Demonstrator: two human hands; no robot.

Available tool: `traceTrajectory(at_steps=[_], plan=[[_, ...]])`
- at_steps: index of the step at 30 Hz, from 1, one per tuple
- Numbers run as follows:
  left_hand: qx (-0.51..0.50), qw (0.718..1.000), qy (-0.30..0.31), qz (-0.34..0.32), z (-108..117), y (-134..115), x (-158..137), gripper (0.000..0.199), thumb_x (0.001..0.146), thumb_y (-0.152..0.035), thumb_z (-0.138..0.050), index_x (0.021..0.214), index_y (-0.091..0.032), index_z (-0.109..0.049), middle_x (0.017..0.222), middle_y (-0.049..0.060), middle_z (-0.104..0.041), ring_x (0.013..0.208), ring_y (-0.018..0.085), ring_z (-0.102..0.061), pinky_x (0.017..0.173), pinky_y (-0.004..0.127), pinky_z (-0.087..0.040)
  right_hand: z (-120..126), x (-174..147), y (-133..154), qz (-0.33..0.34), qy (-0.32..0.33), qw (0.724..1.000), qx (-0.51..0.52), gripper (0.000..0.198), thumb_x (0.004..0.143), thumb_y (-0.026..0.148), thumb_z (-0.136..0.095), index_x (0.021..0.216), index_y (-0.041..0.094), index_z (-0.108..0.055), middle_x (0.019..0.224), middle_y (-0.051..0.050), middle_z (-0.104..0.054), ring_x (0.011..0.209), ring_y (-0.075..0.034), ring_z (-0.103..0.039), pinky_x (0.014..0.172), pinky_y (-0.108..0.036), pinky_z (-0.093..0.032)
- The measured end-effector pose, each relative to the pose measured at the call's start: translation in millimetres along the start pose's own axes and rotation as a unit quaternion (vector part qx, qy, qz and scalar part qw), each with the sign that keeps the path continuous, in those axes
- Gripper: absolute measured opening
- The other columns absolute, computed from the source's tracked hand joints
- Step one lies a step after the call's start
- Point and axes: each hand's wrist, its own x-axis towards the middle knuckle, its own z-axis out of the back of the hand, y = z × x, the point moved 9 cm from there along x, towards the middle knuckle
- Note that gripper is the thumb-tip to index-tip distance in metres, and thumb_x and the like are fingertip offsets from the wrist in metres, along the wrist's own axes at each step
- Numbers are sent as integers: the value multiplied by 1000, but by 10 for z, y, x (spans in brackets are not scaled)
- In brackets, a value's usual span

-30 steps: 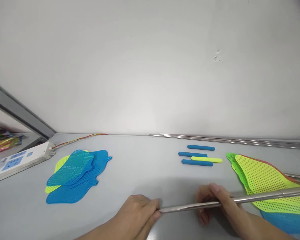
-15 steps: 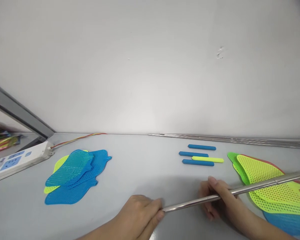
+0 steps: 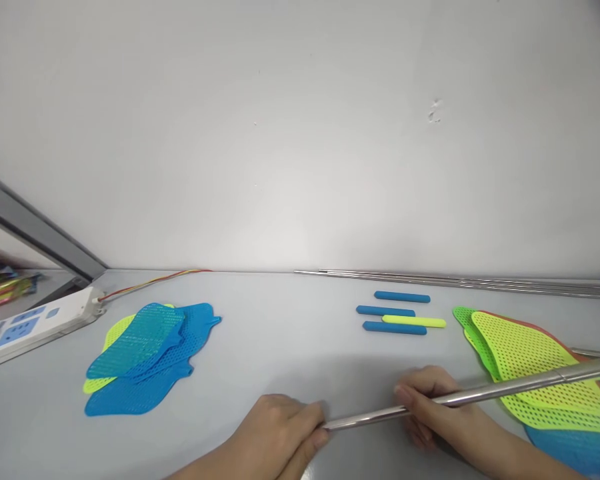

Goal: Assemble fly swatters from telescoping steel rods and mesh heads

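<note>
A shiny metal tube slants across the lower right, made of sections that get thicker toward the right edge. My left hand is closed on its thin left end. Further along the tube, my right hand is closed round it, thumb on the near side. Beyond the right hand lie several blue handle grips and a yellow handle grip. Under the tube's right part is a pile of perforated fly swatter heads, with a yellow-green swatter head on top.
At left lie several overlapping blue and yellow swatter heads beside a white power strip with a thin red-yellow wire. Thin metal rods run along the wall's foot. A grey frame post stands at the left.
My right hand has shifted slightly left along the tube, with its thumb and fingers now closed round it. My left hand stays at the thin end. The view has tilted slightly.
</note>
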Motion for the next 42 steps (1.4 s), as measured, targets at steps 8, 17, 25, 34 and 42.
traceTrajectory(at_steps=[8,17,25,34,42], plan=[[7,999,53,9,-53,-16,16,27,87,-27,-25,74,-17,-47,59,1,-54,52,11,-50,54,20,-40,15,-7,-15,-8,-5,999,-51,43,76,46,-42,43,19,-36,39,3,-38,41,-9,-37,42,-21,-30],[4,998,54,8,-32,-39,22,26,87,-25,-25,70,-17,-43,57,0,-53,50,10,-48,52,19,-38,17,-13,3,-5,-9,998,-59,41,77,42,-44,44,18,-39,41,2,-42,45,-11,-43,47,-22,-34],[20,998,63,16,-23,-55,20,25,88,-25,-25,71,-18,-42,59,-1,-53,51,10,-48,53,19,-37,14,-21,10,0,-8,998,-67,42,78,43,-42,44,18,-40,42,2,-44,46,-11,-44,48,-22,-35],[33,997,73,22,-53,-44,18,25,88,-25,-24,72,-18,-42,59,0,-53,52,10,-49,53,20,-36,29,-34,5,4,-21,997,-71,45,81,43,-35,45,18,-41,45,1,-45,52,-13,-48,58,-23,-37],[42,994,99,29,-106,-4,19,25,88,-25,-22,72,-18,-40,61,0,-54,53,11,-49,54,21,-37,38,-34,-38,-10,-30,997,-77,47,82,46,-32,45,18,-42,46,1,-45,53,-13,-48,62,-24,-38]])
